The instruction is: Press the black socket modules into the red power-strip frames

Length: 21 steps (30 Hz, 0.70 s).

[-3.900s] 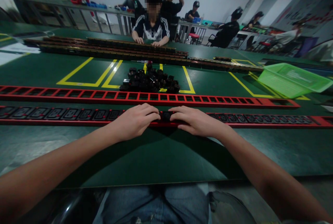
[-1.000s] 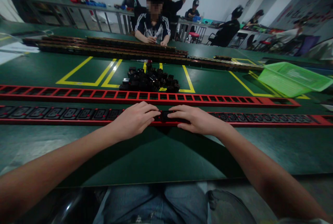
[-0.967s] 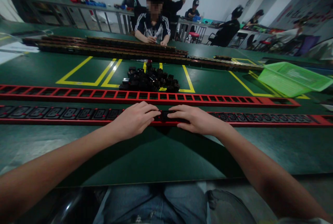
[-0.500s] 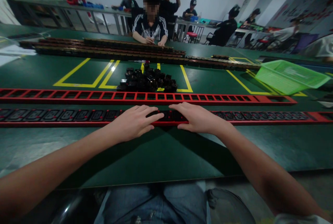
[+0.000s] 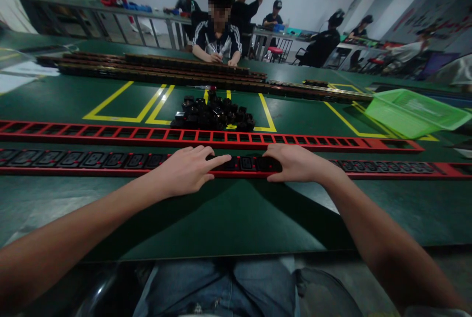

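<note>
A long red frame (image 5: 236,174) lies across the green table in front of me, filled with a row of black socket modules (image 5: 246,163). My left hand (image 5: 190,169) rests over this frame, fingers apart, its index finger stretched to the right along the modules. Farther right, my right hand (image 5: 295,163) straddles the same frame, with curved fingers at the far side and the thumb at the near side. A gap between that thumb and fingers shows a black module. Both palms hide part of the row.
Behind lies a second red frame (image 5: 206,136) with bare slots. Beyond it are a pile of black modules (image 5: 214,113), long dark rails (image 5: 165,73) and a green basket (image 5: 413,110). A co-worker (image 5: 217,42) sits across the table; several other people are farther back.
My right hand has moved right along the frame, uncovering modules between the hands. My left hand has shifted slightly left, its index finger still stretched out. The view has turned slightly.
</note>
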Tool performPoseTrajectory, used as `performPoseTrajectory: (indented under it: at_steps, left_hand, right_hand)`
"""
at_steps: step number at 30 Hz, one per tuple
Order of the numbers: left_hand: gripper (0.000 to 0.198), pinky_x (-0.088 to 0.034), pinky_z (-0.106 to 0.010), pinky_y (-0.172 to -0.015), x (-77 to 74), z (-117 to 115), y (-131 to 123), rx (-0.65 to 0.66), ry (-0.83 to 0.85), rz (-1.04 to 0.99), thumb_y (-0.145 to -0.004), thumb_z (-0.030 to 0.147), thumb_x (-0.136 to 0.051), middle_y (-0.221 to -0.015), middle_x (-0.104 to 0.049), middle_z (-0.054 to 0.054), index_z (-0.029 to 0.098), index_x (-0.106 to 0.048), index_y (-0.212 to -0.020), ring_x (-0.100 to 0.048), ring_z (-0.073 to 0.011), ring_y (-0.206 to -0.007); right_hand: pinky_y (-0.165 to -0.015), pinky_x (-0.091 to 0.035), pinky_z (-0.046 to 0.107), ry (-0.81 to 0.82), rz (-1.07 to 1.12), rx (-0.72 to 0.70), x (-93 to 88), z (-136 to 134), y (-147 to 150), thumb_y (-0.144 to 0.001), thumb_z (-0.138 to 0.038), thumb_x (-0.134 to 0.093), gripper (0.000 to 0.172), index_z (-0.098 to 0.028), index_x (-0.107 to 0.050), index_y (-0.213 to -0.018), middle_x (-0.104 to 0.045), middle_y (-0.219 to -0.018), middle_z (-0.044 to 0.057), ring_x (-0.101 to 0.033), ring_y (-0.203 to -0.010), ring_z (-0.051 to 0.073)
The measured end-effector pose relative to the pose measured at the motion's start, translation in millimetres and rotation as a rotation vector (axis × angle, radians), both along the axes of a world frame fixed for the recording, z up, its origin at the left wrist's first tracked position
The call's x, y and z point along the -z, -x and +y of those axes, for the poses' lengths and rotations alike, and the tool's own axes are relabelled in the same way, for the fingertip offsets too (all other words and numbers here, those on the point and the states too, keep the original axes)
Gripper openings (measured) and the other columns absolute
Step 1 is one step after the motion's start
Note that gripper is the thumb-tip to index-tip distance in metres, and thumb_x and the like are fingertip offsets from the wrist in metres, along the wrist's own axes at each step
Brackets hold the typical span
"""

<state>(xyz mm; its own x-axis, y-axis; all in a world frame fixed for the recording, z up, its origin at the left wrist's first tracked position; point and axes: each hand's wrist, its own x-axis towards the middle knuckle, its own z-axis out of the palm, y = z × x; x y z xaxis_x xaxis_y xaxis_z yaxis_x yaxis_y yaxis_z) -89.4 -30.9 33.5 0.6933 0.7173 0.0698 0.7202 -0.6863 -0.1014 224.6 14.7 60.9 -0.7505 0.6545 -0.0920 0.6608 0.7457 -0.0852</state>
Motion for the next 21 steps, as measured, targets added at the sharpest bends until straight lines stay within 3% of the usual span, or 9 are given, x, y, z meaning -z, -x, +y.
performPoseTrajectory:
  at_steps: [4, 9, 13, 21]
  left_hand:
    - [0.059, -0.05, -0.036, -0.08, -4.7, 3.3, 10.9, -0.071, -0.012, 0.016, -0.097, 0.042, -0.052, -0.115, -0.066, -0.01, 0.022, -0.04, -0.151, -0.065, -0.0273, -0.101]
    - [0.052, -0.049, -0.036, -0.086, 1.8, 6.9, 6.7, -0.071, -0.036, -0.001, -0.099, 0.052, -0.046, -0.117, -0.067, -0.013, 0.014, -0.055, -0.134, -0.063, -0.0282, -0.108]
    - [0.052, -0.048, -0.037, -0.084, 8.0, 6.4, 0.8, -0.1, -0.038, -0.021, -0.099, 0.052, -0.046, -0.115, -0.067, -0.013, 0.012, -0.055, -0.131, -0.063, -0.0283, -0.105]
    - [0.051, -0.047, -0.038, -0.083, 10.9, 4.2, -2.0, -0.104, -0.057, -0.023, -0.1, 0.051, -0.047, -0.116, -0.065, -0.015, 0.01, -0.055, -0.13, -0.062, -0.0294, -0.107]
  right_hand:
    - [-0.087, -0.052, 0.04, -0.069, 0.115, -0.003, 12.8, -8.6, 23.8, -0.083, -0.037, -0.075, 0.056, -0.018, -0.054, -0.131, -0.066, -0.121, 0.013, -0.065, -0.107, 0.03]
    - [-0.094, -0.051, 0.046, -0.113, 0.182, 0.008, 23.5, -14.9, 42.7, -0.087, -0.038, -0.072, 0.058, -0.015, -0.051, -0.136, -0.065, -0.126, 0.017, -0.062, -0.114, 0.033]
    - [-0.097, -0.051, 0.046, -0.076, 0.172, 0.011, 20.8, -9.4, 36.3, -0.084, -0.04, -0.075, 0.061, -0.016, -0.053, -0.136, -0.065, -0.128, 0.016, -0.062, -0.117, 0.033]
    - [-0.091, -0.053, 0.044, 0.043, 0.057, 0.078, 14.6, 6.0, 5.9, -0.076, -0.043, -0.081, 0.053, -0.017, -0.064, -0.118, -0.065, -0.118, 0.013, -0.064, -0.107, 0.031]
